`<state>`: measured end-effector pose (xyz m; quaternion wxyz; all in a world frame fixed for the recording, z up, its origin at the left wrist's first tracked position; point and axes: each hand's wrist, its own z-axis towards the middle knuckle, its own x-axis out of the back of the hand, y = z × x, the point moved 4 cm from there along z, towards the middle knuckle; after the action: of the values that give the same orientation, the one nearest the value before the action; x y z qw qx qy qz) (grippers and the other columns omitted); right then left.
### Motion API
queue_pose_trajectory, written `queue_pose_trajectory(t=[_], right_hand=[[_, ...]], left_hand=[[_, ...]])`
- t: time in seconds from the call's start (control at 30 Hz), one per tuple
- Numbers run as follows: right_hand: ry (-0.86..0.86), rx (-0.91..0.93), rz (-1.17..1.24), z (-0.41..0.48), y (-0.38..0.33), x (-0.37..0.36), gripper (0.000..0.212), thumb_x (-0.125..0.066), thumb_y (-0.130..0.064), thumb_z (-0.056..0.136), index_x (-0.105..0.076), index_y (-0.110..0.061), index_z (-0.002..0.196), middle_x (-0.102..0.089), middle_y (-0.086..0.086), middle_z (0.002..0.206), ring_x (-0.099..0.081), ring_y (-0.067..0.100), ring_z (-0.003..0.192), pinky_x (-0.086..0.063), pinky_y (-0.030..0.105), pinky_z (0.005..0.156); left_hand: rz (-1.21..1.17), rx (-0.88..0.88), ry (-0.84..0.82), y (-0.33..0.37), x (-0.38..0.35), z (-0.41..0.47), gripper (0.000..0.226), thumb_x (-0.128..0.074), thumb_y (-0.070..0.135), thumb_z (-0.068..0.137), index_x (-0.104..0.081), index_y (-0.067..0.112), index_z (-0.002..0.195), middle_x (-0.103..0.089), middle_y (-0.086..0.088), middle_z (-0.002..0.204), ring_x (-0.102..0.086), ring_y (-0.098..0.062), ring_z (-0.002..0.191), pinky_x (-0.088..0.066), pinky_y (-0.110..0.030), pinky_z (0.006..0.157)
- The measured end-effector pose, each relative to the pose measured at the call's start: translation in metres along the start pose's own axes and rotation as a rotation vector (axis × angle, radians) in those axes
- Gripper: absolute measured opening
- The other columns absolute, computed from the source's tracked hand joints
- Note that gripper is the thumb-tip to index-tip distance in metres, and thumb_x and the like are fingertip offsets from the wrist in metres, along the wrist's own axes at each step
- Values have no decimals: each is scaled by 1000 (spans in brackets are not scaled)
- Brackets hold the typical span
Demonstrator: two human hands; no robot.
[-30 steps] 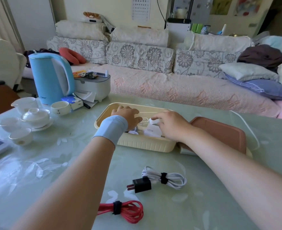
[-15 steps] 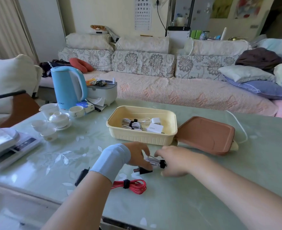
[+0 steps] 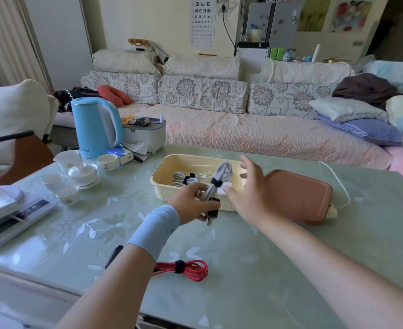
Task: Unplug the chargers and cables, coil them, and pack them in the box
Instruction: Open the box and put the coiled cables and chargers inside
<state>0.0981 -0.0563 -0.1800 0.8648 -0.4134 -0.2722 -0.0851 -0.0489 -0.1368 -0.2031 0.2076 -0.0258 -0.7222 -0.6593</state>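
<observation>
1. Gripping with left hand (image 3: 191,200) the strapped white cable coil (image 3: 220,178) and its black charger (image 3: 212,213), fingers clamped round the bundle, above the near wall of the cream box (image 3: 162,186).
2. Holding right hand (image 3: 250,186) just beside that coil, fingers spread apart, grasping nothing.
3. Inside the box: second white coil (image 3: 188,178), strapped.
4. On the table (image 3: 243,257), by the left forearm: red cable coil (image 3: 191,270); beside the box: brown lid (image 3: 297,195).

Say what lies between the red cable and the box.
Head view: the left hand, gripping the white coiled cable and black charger, above bare table.
</observation>
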Motion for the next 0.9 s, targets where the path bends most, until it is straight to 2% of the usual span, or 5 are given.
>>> queue_pose_trajectory(t=[0.1,0.27,0.4,0.6,0.9], right_hand=[[-290,-416,385,-1,-5,-22,48,-67,-39,90,-52,-21,133,-63,-4,112,-66,18,97,-55,50,92],[-311,-411,493,5,-13,-44,15,-58,-26,98,-66,-21,109,-72,8,100,-70,27,88,-61,48,73],[-295,-240,324,33,-14,-39,23,-62,-13,94,-66,-23,114,-64,-3,85,-57,13,72,-45,20,59],[-310,-62,-225,75,-2,-53,32,-69,-24,88,-62,-23,119,-64,-2,110,-60,21,101,-42,27,78],[-490,-67,-163,78,25,-101,27,-74,-27,86,-71,-23,113,-70,-2,106,-63,18,101,-43,24,80]], left_hand=[[-157,-63,126,7,1,1,40,-77,16,80,-60,11,116,-64,-9,99,-70,-24,87,-61,-39,72],[-105,-174,54,12,-5,7,32,-71,14,78,-67,23,108,-68,-6,93,-68,-19,83,-61,-43,73],[358,-206,189,14,35,27,33,-68,28,81,-67,34,114,-60,0,108,-62,-13,87,-50,-25,81],[432,-367,579,11,76,54,51,-59,12,83,-50,24,132,-52,-3,125,-54,-23,107,-47,-35,93],[976,-86,242,-44,61,84,37,-31,38,97,-66,31,104,-58,5,126,-49,-22,110,-39,-34,87]])
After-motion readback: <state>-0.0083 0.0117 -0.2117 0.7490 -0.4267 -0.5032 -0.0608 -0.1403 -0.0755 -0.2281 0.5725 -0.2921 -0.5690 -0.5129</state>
